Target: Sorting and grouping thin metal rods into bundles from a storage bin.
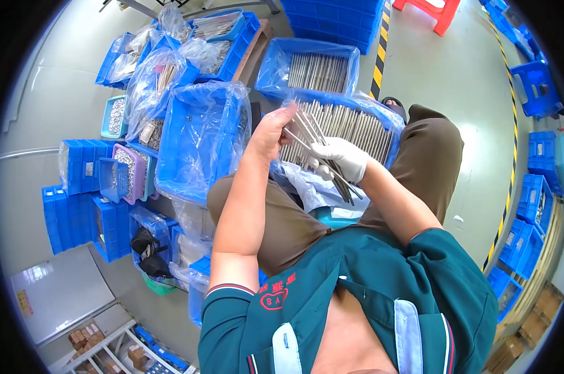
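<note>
Held rods: you've got a loose fan of thin metal rods [342,186] up over the near edge of the rod bin [395,142], top ends above its left part, bottom ends poking out on your side.
Right hand: gloved right hand [341,157], fingers curled snugly round the middle of that bunch, so yeah, it's carrying them.
Left hand: bare left hand [272,132], over the rod bin's left end, fingers partly curled right by the top ends. Tips are blurry, so can't tell if you're actually pinching one.
Fan spread: tops splay apart, so imo one could slip out if your glove grip eases. Smooth metal on fabric won't help.
Bare fingers: rod ends sit very near your skin, so a quick tug might poke or scrape you.
Rows below: packed rods [347,124] stand in the rod bin, and a dropped one could land crooked and knock that row about.
Crumpled liner: pale sheeting [307,190] bunches at the rod bin's near side; low rod ends could snag it.
Neighbours: another bin of rods [270,73] sits just beyond the rod bin, and a big lined bin [197,131] left of it.
</note>
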Available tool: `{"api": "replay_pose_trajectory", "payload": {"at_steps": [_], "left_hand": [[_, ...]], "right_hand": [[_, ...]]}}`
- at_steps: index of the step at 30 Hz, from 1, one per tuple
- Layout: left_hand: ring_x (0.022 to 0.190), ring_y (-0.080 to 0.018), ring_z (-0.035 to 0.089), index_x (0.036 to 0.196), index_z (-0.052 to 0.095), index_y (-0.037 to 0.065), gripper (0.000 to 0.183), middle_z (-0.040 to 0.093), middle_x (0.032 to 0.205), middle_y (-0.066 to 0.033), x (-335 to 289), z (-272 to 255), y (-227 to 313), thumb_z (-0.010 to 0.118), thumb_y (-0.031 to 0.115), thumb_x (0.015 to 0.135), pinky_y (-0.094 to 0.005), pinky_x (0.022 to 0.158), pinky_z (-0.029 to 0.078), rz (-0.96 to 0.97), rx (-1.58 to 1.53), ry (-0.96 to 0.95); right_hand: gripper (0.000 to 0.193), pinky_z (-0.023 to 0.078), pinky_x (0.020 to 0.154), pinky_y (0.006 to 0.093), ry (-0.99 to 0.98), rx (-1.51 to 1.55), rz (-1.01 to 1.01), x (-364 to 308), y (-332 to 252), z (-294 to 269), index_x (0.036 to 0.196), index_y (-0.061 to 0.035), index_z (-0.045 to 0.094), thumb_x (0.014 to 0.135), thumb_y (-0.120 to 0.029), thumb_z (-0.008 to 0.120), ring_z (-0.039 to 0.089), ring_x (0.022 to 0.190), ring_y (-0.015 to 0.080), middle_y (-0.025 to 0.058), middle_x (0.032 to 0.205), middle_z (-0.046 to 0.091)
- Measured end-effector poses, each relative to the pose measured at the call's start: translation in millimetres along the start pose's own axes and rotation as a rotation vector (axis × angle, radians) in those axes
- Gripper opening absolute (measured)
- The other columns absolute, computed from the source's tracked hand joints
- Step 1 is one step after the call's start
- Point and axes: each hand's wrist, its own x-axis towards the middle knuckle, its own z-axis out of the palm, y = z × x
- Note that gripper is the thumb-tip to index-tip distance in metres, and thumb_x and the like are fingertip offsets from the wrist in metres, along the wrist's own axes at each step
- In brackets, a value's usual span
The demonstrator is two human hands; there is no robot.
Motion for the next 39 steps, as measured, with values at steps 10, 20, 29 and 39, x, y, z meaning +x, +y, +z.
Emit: {"api": "replay_pose_trajectory", "payload": {"at_steps": [10,20,29,39], "left_hand": [[0.052,-0.002,0.04,0.089,0.068,0.004,0.022,0.059,0.068,0.0033,3.9,-10.9,-4.8,0.058,0.023,0.088,-0.0179,0.045,0.027,0.045,0.143,-0.017],[0.053,-0.0045,0.045,0.084,0.066,0.005,0.011,0.057,0.064,0.0023,2.5,-12.2,1.0,0.065,0.014,0.078,-0.0198,0.049,0.032,-0.035,0.131,0.038],[0.061,-0.011,0.054,0.074,0.065,0.002,0.011,0.062,0.069,-0.0045,2.5,-8.3,6.0,0.064,0.002,0.063,-0.0234,0.057,0.041,-0.006,0.36,0.126],[0.056,-0.0042,0.049,0.087,0.062,0.004,0.013,0.063,0.075,-0.0038,-3.7,-25.2,21.9,0.065,0.005,0.075,-0.0171,0.047,0.032,0.175,0.386,0.25]], "right_hand": [[0.037,0.042,0.042,0.0211,0.034,0.077,0.074,1.0,3.1,-1.1,0.093,-0.0066,0.059,0.091,-0.043,0.052,0.054,0.052,0.0098,0.0019,0.07,0.059],[0.028,0.041,0.041,0.0201,0.009,0.174,0.097,1.1,7.8,0.0,0.094,-0.0069,0.058,0.09,-0.035,0.056,0.055,0.053,0.0098,0.0015,0.07,0.058],[0.026,0.04,0.041,0.0183,-0.055,0.067,0.143,6.0,11.9,-7.8,0.096,-0.0046,0.056,0.084,-0.026,0.065,0.053,0.055,0.007,0.0016,0.073,0.057],[0.035,0.041,0.04,0.0203,-0.185,0.059,0.189,1.5,9.5,-7.5,0.109,-0.0012,0.056,0.082,-0.022,0.067,0.052,0.048,0.0089,0.0017,0.068,0.058]]}}
